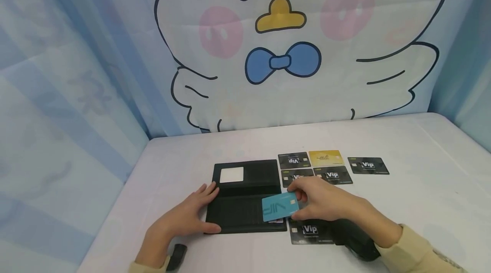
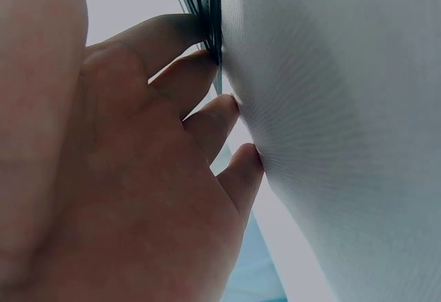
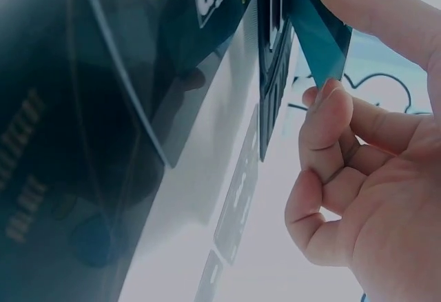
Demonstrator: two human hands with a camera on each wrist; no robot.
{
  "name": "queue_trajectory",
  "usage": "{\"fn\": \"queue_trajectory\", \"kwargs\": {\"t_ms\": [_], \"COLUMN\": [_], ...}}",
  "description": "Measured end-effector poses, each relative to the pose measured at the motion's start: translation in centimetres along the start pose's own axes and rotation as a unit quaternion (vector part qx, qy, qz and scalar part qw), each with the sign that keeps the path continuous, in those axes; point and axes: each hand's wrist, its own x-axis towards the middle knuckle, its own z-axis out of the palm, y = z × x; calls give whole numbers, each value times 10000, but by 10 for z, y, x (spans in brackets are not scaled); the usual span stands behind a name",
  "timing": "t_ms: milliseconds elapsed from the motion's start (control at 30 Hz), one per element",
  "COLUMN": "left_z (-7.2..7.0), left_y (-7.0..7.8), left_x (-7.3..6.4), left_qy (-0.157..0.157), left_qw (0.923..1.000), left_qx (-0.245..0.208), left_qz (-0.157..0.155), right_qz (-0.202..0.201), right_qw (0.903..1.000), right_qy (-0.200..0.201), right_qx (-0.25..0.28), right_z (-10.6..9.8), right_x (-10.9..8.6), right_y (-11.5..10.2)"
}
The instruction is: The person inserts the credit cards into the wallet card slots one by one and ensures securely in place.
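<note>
Blue card [image 1: 277, 207] is in the right hand [image 1: 322, 200], pinched at its right end between thumb and fingers. Left hand [image 1: 188, 212] lies at the left edge of the black wallet [image 1: 238, 215], fingers spread along it, thumb at the near left corner. Hands are well apart, with the wallet spread open between them.

Key relation from where I'm standing: card sits left of the right hand, over the right part of the wallet's near panel. Its long axis runs roughly left-right, slightly slanted, the held end a bit farther from the person than the free end. Free end points left, across the panel toward the left hand. Right hand is clearly the nearer one; left hand touches only the wallet, not the card.

Can't tell whether the card touches the panel or hangs just above it. A small pale sliver [image 1: 276, 221] shows under its near edge; too little to identify. Wallet's far panel has a white window [image 1: 232, 175] at left. Black Vip cards [image 1: 333, 175] and one gold card [image 1: 326, 158] lie beyond the right hand; another black card [image 1: 308, 233] lies just right of the wallet's near corner, partly covered.
</note>
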Motion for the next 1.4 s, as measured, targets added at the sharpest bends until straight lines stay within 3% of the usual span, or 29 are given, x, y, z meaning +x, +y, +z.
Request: {"fn": "queue_trajectory", "kwargs": {"t_ms": [867,1133,1400], "left_z": [-3,-3,-3], "left_y": [6,4,6], "left_x": [-1,-3,-3], "left_qy": [-72,-102,-77], "left_qw": [10000,9998,9999], "left_qx": [-63,-136,-78], "left_qz": [14,109,-11], "right_qz": [33,-133,-176], "right_qw": [9998,9996,9996], "right_qy": [123,107,147], "right_qx": [-181,-215,-157], "right_z": [1,0,-1], "right_x": [6,10,12], "right_y": [-1,-1,-3]}}
